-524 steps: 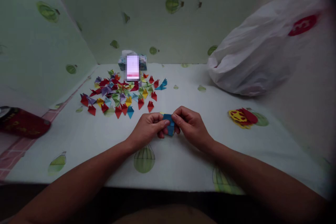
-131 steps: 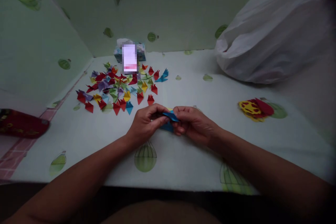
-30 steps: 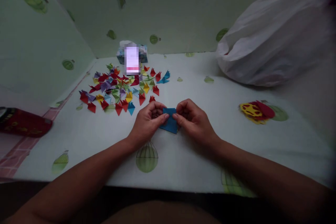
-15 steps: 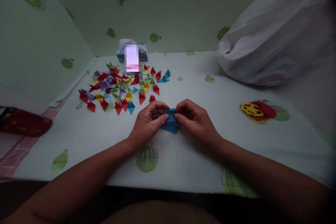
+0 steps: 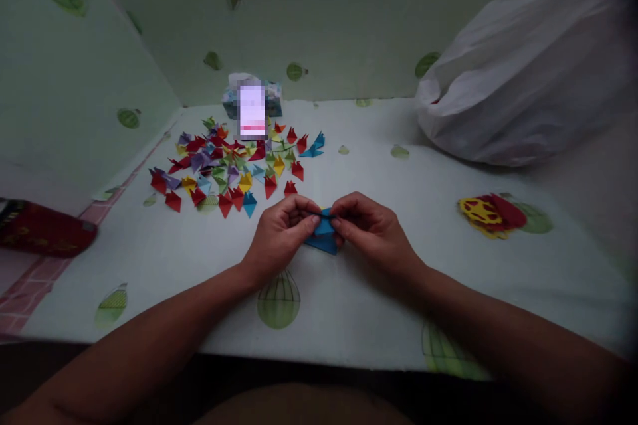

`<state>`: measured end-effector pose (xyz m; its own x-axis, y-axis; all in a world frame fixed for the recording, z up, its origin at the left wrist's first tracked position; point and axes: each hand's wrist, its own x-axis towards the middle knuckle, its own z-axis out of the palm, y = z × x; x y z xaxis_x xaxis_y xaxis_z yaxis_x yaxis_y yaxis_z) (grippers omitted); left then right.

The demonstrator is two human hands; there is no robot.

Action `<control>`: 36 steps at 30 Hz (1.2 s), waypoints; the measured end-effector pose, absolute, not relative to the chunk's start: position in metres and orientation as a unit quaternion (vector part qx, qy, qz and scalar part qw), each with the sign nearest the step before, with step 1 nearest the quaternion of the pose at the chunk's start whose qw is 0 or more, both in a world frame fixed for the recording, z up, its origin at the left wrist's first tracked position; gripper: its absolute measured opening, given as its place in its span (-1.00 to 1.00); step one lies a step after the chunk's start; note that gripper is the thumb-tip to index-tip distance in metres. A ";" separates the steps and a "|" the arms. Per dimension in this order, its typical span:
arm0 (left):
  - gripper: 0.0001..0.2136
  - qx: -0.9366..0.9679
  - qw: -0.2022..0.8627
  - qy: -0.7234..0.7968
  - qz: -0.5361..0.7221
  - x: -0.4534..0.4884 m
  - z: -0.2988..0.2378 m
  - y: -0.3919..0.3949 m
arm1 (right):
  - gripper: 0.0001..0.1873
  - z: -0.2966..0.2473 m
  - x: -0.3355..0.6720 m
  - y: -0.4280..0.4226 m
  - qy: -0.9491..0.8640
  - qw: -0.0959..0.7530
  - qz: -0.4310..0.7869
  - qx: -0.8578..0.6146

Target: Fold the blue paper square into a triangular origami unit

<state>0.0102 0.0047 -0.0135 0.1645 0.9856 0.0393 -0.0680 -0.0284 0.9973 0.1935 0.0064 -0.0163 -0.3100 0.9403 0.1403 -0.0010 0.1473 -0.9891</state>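
Observation:
A partly folded piece of blue origami paper (image 5: 323, 242) is held between both hands above the white table cover. My left hand (image 5: 285, 226) pinches its left side between thumb and fingers. On the opposite side my right hand (image 5: 367, 224) grips the paper the same way, thumb tip near the other thumb. The fingers hide parts of the paper, and a small bit of yellow shows at its top edge. Beyond my left hand lie many small folded paper cranes (image 5: 224, 198) in red, yellow, blue, green and purple.
Behind the cranes a lit phone (image 5: 252, 109), blurred, leans before a tissue box (image 5: 275, 98). A large white plastic bag (image 5: 503, 93) stands at the back right. Yellow and red cut-out shapes (image 5: 481, 212) lie to the right. A dark red container (image 5: 50, 229) is at the left edge.
The upper part of the blue paper has been bent over between the thumbs, so less of its top shows. Both hands stay in nearly the same place; the view shifts slightly.

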 end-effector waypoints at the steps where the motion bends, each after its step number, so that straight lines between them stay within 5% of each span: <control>1: -0.83 0.531 0.548 0.433 0.479 0.010 -0.013 0.004 | -0.89 -0.017 0.194 0.006 -0.613 0.447 0.528 -0.382; 36: -0.81 0.499 0.559 0.434 0.500 0.009 -0.011 0.005 | -0.97 -0.016 0.194 0.005 -0.617 0.442 0.555 -0.340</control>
<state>0.0092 0.0054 -0.0113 0.1229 0.9923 0.0136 -0.1256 0.0019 0.9921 0.1945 0.0050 -0.0161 -0.3771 0.9108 0.1684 -0.0706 0.1530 -0.9857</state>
